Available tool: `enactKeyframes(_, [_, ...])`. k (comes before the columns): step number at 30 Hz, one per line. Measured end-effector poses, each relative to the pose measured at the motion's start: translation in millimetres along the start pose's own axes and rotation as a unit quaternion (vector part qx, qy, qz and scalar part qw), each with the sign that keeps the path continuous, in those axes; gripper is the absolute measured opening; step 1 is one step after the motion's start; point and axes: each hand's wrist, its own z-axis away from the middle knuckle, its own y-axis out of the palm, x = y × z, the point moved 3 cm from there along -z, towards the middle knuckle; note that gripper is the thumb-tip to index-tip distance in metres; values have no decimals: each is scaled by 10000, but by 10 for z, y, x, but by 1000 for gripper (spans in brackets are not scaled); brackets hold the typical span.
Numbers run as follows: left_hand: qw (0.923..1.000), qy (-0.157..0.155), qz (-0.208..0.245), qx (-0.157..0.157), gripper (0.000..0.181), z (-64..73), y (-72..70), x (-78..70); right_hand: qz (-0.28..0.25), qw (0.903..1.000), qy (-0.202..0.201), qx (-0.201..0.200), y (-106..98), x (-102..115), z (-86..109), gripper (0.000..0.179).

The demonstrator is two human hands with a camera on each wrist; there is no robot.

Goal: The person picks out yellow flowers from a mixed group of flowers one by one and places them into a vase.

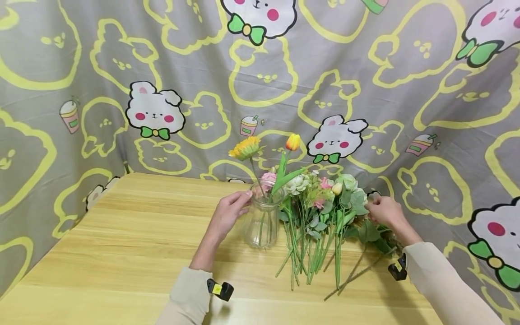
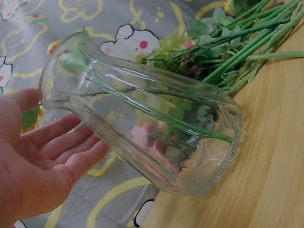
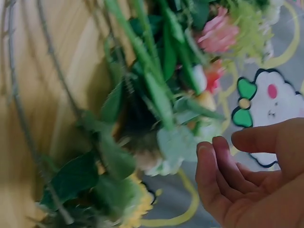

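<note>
A clear glass vase (image 1: 260, 232) stands upright on the table, with a yellow daisy-like flower (image 1: 245, 148) and an orange-yellow tulip (image 1: 293, 142) leaning in it. My left hand (image 1: 229, 213) touches the vase near its neck; in the left wrist view the thumb is at the rim and the fingers (image 2: 85, 161) reach loosely along the side. At the right end of a pile of artificial flowers, my right hand (image 1: 385, 211) is beside a pale green bloom (image 1: 348, 182). Its fingers (image 3: 207, 166) are loosely bent in the right wrist view, with nothing visible between them.
Flower stems (image 1: 313, 259) spread toward the front of the wooden table (image 1: 134, 253). White flowers (image 1: 298, 184), pink flowers (image 1: 319, 203) and leaves lie close to the vase's right side. A patterned curtain (image 1: 203, 67) hangs behind and along both sides.
</note>
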Motion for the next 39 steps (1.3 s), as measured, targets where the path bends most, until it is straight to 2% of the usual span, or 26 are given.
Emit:
enactKeyframes(4, [10000, 4, 1, -34, 47, 7, 11, -5, 33, 9995, 51, 309, 80, -168, -28, 43])
enactKeyframes(12, [10000, -20, -6, -41, 45, 14, 16, -8, -335, 9954, 427, 786, 253, -353, -14, 47])
enactKeyframes(19, [10000, -9, 20, -73, 45, 16, 8, -3, -13, 9977, 357, 572, 323, -438, 22, 44])
enactKeyframes(25, [10000, -24, 34, -43, 46, 11, 6, 14, 82, 9957, 552, 734, 388, -537, 37, 39])
enactKeyframes(30, [10000, -18, 28, -39, 45, 16, 6, 8, 164, 9958, 605, 672, 420, -594, 35, 36])
enactKeyframes(39, [10000, 22, 10, -60, 47, 19, 9, -12, 141, 9933, 795, 832, 448, -634, 65, 30])
